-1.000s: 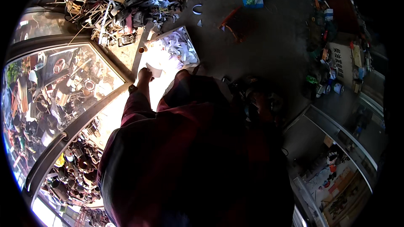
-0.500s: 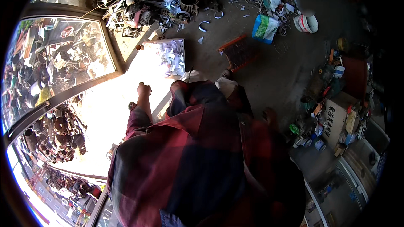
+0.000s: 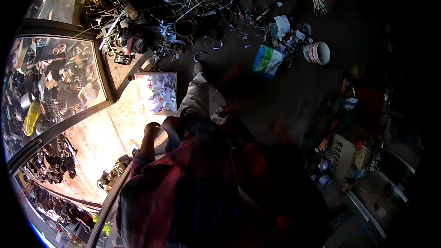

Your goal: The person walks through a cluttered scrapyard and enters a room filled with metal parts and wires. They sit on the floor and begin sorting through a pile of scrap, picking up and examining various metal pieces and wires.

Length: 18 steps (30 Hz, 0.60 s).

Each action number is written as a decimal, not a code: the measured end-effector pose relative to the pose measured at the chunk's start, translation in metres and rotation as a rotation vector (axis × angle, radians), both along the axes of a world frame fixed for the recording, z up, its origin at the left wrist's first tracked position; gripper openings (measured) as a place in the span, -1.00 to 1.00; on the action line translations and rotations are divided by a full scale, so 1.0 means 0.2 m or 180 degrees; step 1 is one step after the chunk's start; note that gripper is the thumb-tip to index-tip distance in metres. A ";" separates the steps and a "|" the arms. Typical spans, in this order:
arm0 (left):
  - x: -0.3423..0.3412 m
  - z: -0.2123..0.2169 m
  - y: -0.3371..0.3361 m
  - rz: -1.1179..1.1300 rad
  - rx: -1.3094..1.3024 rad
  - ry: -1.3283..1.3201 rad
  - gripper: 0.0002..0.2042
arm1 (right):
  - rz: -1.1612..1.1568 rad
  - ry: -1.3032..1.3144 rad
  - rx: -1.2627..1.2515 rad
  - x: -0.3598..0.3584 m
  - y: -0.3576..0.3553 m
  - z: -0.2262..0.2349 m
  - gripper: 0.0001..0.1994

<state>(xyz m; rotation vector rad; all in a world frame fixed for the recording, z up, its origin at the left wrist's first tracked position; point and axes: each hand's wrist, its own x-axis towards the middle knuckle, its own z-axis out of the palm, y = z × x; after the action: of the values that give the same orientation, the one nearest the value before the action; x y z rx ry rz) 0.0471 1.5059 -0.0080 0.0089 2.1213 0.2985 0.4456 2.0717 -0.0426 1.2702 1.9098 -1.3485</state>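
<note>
Steps forward since the earlier frame, with a pale trouser leg (image 3: 195,94) now stretched out beside the right edge of the box (image 3: 176,93) and a shoe (image 3: 197,68) past its far right corner. Carries the left hand (image 3: 151,130) just short of the box's near edge, seemingly apart from it, fingers curled in; cannot tell how tight the grip, nor of anything held inside. Hangs the right hand (image 3: 279,133) out to the side, blurred and dark, well apart from the box; cannot tell an open grip from a closed one there. Keeps the box in its sunlit place on the floor (image 3: 294,96), with a short brown tube (image 3: 131,77) by its far left corner. Seems largely full already, heaped nearly edge to edge with white paper strips (image 3: 158,92). Leaves white scraps (image 3: 166,30) lying loose beyond the box's far edge. Shows, farther to the right, a blue, green and white bag (image 3: 268,62) and a white bucket (image 3: 317,53).
</note>
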 end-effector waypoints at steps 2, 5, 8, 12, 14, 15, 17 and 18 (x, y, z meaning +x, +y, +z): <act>-0.18 -0.02 0.20 -0.0210 0.0528 -0.0139 -0.81 | 0.1499 0.0516 0.0150 -0.11 0.07 0.04 -0.66; -0.44 -0.13 0.57 -0.0905 0.1767 -0.0244 -0.82 | 0.3082 0.1679 0.0507 -0.12 0.18 0.18 -0.66; -0.64 0.12 0.80 0.0410 0.1991 -0.1850 -0.81 | 0.3184 0.1243 0.0060 -0.53 0.27 0.28 -0.64; -0.76 0.15 0.92 -0.1735 0.1577 -0.0856 -0.82 | 0.2211 -0.0765 0.0013 -1.25 0.20 0.72 -0.59; -0.76 0.08 0.99 -0.1979 0.0915 -0.0683 -0.84 | 0.2265 -0.0738 0.0321 -1.47 0.27 0.79 -0.60; -0.76 -0.01 0.98 -0.2929 0.1224 -0.0708 -0.83 | 0.2383 -0.0573 0.0446 -1.56 0.30 0.80 -0.62; -0.70 -0.16 0.98 -0.2365 0.0837 -0.0770 -0.81 | 0.2524 -0.0340 0.0654 -1.70 0.36 0.76 -0.66; -0.75 -0.06 1.06 -0.2102 0.0639 -0.0815 -0.80 | 0.2526 -0.0278 0.0730 -1.73 0.37 0.70 -0.69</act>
<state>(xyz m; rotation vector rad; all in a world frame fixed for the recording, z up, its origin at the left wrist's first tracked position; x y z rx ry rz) -0.1026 1.7187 -0.0201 0.7332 1.7140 0.1052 0.0997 2.1460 0.0969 0.5167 2.1938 -0.6653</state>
